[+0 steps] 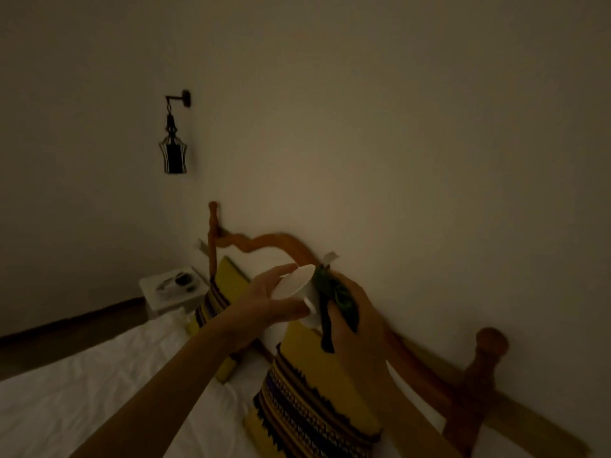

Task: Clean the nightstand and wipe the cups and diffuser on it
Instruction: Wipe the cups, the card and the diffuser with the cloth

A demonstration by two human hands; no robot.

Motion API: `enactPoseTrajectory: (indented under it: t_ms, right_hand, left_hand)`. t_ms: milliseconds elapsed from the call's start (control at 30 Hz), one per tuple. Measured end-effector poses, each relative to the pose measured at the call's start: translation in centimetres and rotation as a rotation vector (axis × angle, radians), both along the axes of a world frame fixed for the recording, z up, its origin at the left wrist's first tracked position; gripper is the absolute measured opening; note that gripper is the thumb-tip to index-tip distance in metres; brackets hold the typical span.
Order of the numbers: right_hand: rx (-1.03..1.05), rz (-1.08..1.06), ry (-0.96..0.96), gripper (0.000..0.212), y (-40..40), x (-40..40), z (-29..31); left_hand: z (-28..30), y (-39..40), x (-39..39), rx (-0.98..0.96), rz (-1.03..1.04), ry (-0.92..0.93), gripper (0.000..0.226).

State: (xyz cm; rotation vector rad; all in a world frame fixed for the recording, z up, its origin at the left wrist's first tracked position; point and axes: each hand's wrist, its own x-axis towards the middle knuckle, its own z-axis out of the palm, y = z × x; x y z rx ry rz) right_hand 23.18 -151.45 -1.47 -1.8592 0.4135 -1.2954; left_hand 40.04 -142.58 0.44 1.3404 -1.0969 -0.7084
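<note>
My left hand [264, 300] holds a white cup [296, 285] tipped on its side, fingers over its rim and thumb near the handle. My right hand [355, 312] grips a dark green cloth [330, 292] pressed against the cup's outer wall; a strip of cloth hangs down. Both hands are raised over the bed. A white nightstand [155, 302] stands far left beyond the bed, with dark blurred items [183, 280] on top.
A white-sheeted bed [99, 375] fills the lower left. Yellow patterned pillows [317, 401] lean on the wooden headboard [429, 361] along the wall. A dark lantern lamp [173, 153] hangs on the wall above the nightstand. The room is dim.
</note>
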Motion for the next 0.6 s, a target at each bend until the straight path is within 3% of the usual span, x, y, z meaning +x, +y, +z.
enactPoseTrajectory:
  t_ms: [100, 200, 300, 400, 467, 600]
  right_hand:
    - [-0.242, -0.019, -0.055, 0.042, 1.6, -0.6, 2.9]
    - [-0.433, 0.003, -0.124, 0.05, 1.3, 0.4, 4.4]
    - [-0.365, 0.065, -0.151, 0.058, -0.1, 1.7, 6.7]
    - [-0.259, 0.103, -0.225, 0.045, -1.1, 2.5, 9.5]
    - [-0.21, 0.145, -0.273, 0.048, -1.3, 2.9, 11.3]
    - [-0.189, 0.101, -0.161, 0.039, -1.7, 3.2, 14.1]
  left_hand:
    - [2.8, -0.6, -0.3, -0.104, -0.021, -0.021, 0.052]
    - [5.7, -1.4, -0.4, -0.146, 0.021, 0.05, 0.054]
    - [8.8, -1.5, -0.2, -0.148, 0.083, -0.004, 0.067]
    - [12.0, -1.4, 0.3, -0.177, 0.105, -0.116, 0.071]
    - [13.7, -1.4, 0.8, -0.199, 0.095, -0.17, 0.069]
    - [15.8, -1.3, 1.7, -0.205, 0.083, -0.203, 0.069]
